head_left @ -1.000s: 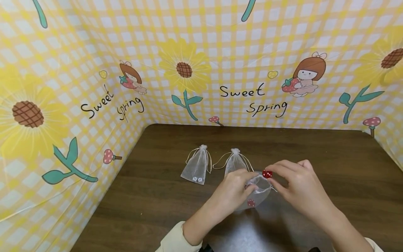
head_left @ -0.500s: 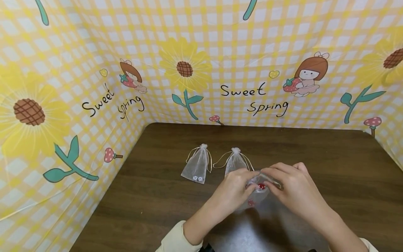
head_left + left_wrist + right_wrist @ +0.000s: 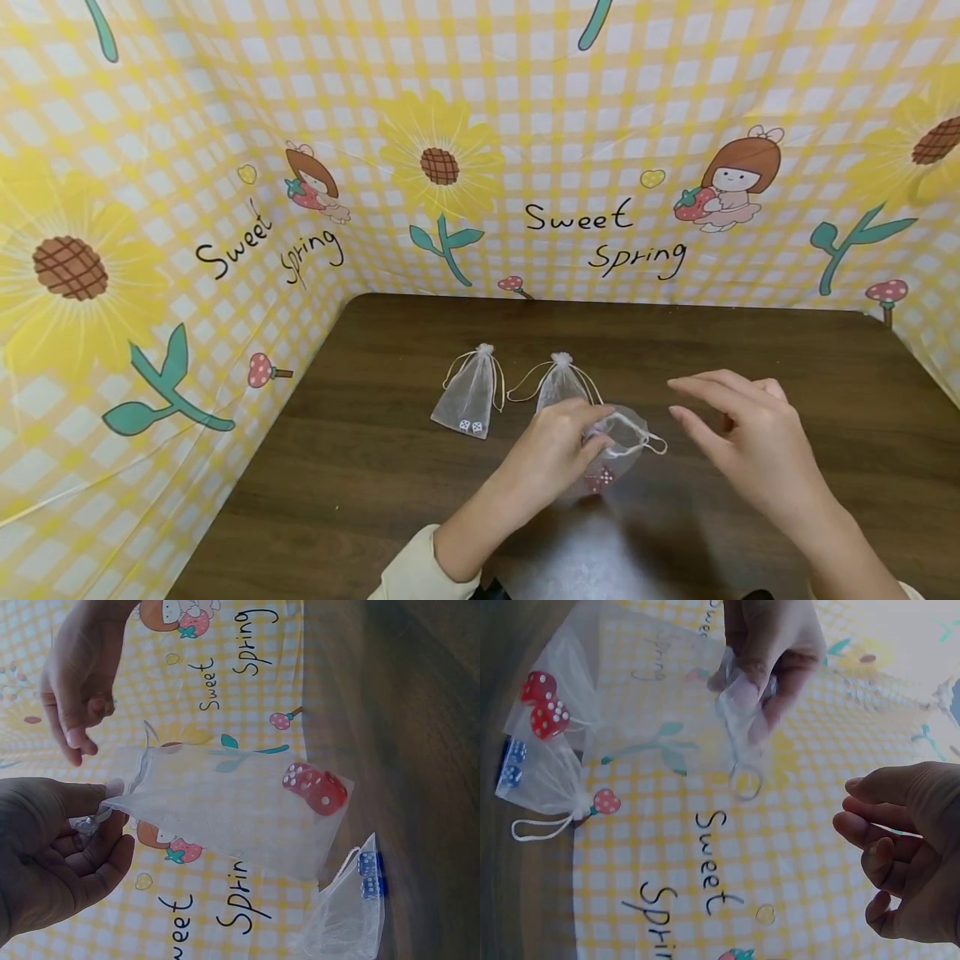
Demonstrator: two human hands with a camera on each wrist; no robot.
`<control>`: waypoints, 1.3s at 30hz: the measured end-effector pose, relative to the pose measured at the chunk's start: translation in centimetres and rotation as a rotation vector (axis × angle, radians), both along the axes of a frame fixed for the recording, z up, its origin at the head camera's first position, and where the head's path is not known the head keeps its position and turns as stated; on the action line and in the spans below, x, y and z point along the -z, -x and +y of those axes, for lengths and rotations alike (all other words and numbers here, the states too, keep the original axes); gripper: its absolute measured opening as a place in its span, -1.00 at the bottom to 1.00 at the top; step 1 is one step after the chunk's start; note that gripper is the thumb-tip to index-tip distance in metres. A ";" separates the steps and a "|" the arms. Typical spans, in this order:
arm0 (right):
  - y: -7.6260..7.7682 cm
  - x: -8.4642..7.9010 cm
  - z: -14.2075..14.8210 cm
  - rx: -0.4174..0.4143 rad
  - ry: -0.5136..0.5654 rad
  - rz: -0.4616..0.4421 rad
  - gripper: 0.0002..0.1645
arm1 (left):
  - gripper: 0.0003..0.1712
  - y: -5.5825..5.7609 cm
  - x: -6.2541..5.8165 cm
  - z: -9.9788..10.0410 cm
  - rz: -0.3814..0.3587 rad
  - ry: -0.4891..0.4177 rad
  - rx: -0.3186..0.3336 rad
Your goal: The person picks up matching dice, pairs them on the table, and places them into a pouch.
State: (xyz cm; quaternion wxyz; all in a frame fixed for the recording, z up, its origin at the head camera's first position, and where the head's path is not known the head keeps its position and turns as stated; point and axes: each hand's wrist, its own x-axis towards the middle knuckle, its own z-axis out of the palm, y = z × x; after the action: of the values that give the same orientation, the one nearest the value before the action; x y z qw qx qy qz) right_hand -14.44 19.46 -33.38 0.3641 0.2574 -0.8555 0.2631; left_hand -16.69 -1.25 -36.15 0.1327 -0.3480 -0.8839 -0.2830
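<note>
My left hand [image 3: 553, 442] pinches the rim of a sheer white drawstring bag [image 3: 217, 802] and holds it up above the table. Two red dice with white dots [image 3: 315, 787] lie at the bottom of this bag, touching each other. Its mouth [image 3: 626, 433] gapes toward the right, with the drawstring loop hanging out on that side. Off to the right of the bag, my right hand [image 3: 757, 450] hovers with thumb and fingers apart and nothing between them.
Behind the left hand lies a tied sheer bag [image 3: 558, 387], with blue dice [image 3: 370, 874] inside. Left of it, another tied bag [image 3: 468, 396] contains two white dice [image 3: 471, 427]. A yellow checked cloth [image 3: 570, 150] walls the brown table [image 3: 360, 500] at the back and sides.
The right hand brought a red die into the bag's mouth and let it go; it now lies beside the other red die. That hand has drawn back right. The left hand stays put.
</note>
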 end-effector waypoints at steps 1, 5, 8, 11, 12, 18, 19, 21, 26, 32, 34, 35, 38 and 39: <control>0.0 0.1 0.2 0.000 0.009 -0.014 -0.39 | -0.62 0.0 0.0 0.0 -0.001 -0.002 0.001; 0.1 1.1 0.9 0.008 0.043 -0.093 -0.78 | -0.62 -0.1 -0.1 -0.1 -0.004 -0.010 0.006; 0.4 2.2 1.2 0.035 0.078 -0.198 -0.76 | -0.63 -0.1 -0.2 -0.1 -0.006 -0.015 0.010; 0.7 3.3 1.4 0.029 0.105 -0.340 -0.81 | -0.63 -0.1 -0.3 -0.2 -0.005 -0.019 0.008; 0.8 3.7 1.5 0.005 0.111 -0.388 -0.84 | -0.63 -0.1 -0.3 -0.2 -0.004 -0.018 0.008; 1.4 5.3 2.1 -0.312 0.159 -0.720 -0.79 | -0.63 -0.1 -0.1 -0.2 -0.008 -0.011 0.012; 1.5 5.5 2.3 -0.366 0.182 -0.782 -0.76 | -0.63 -0.1 -0.1 -0.3 -0.009 -0.007 0.012; 1.6 5.8 2.5 -0.454 0.250 -0.894 -0.72 | -0.63 -0.1 0.0 -0.3 -0.012 0.000 0.013; 1.6 6.2 2.2 -0.500 0.424 -1.007 -0.68 | -0.63 0.0 0.2 -0.3 -0.006 0.007 0.010; 1.6 6.3 1.8 -0.372 0.444 -0.878 -0.86 | -0.62 0.0 0.1 -0.4 -0.009 0.015 0.010; 1.5 6.3 1.8 -0.333 0.439 -0.850 -0.87 | -0.61 0.0 0.1 -0.5 -0.022 0.019 0.021; 1.5 6.2 1.8 -0.310 0.436 -0.839 -0.87 | -0.60 0.0 0.1 -0.6 -0.033 0.022 0.033; 1.4 6.0 1.9 -0.235 0.432 -0.802 -0.87 | -0.49 0.1 0.1 -0.9 -0.097 0.033 0.085; 1.4 5.9 1.9 -0.205 0.430 -0.787 -0.87 | -0.46 0.2 0.1 -1.0 -0.122 0.037 0.105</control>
State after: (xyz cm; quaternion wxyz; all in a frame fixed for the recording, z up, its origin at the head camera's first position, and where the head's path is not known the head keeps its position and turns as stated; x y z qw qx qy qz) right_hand -15.82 21.38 -39.28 0.0287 0.1397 -0.8248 0.5471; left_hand -16.85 -2.21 -36.27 0.0570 -0.3785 -0.8759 -0.2938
